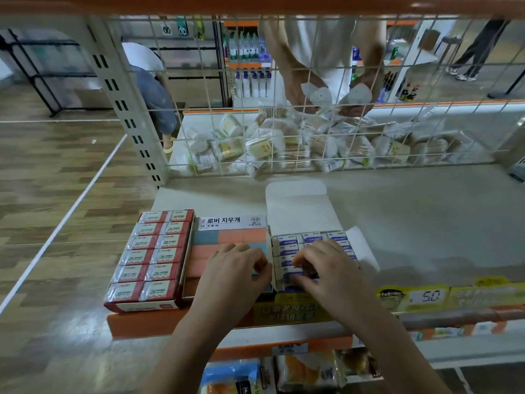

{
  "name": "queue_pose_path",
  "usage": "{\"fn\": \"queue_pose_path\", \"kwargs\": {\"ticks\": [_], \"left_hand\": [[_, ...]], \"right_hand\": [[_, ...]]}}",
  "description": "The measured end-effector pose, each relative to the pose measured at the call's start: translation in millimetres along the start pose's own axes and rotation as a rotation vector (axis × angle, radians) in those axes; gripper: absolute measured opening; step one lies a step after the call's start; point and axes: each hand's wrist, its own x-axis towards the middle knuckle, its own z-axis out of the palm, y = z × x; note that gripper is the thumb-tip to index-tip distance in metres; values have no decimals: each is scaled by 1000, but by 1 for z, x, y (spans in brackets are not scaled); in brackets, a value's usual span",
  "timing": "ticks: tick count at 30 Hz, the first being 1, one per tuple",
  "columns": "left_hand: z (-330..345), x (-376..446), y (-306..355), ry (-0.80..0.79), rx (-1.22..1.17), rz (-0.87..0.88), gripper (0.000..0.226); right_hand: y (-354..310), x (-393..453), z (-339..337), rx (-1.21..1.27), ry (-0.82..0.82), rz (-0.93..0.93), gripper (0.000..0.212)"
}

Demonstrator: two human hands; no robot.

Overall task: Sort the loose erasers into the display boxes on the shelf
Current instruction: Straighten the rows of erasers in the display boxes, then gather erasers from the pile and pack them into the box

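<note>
The right hand lies with curled fingers on the front rows of the white erasers with blue "ERASER" sleeves, and seems to pinch one of them at the near edge. These erasers fill the white cardboard display box with the raised lid flap. The left hand is beside it, fingers bent, and holds the near right edge of the middle display box of pink and blue block erasers; I cannot tell if it grips an eraser. Further left stands the red box of 2B erasers. All three boxes sit touching on the grey shelf, before a white wire grid.
</note>
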Motion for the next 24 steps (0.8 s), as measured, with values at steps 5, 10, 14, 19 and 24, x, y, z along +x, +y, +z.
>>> {"fn": "queue_pose_path", "kwargs": {"ticks": [5, 10, 14, 19, 24], "left_hand": [[-6, 3, -3, -36, 63, 32, 26], [-17, 6, -3, -107, 90, 68, 31], [-39, 24, 2, -53, 141, 116, 34], [-37, 74, 50, 40, 120, 285, 33], [-8, 102, 128, 28, 109, 470, 36]], "right_hand": [[-4, 3, -2, -16, 8, -1, 13], [-5, 5, -7, -58, -43, -5, 18], [-5, 8, -25, -58, -56, 5, 24], [18, 9, -58, -96, 39, 135, 27], [66, -10, -93, -155, 176, 294, 27]]}}
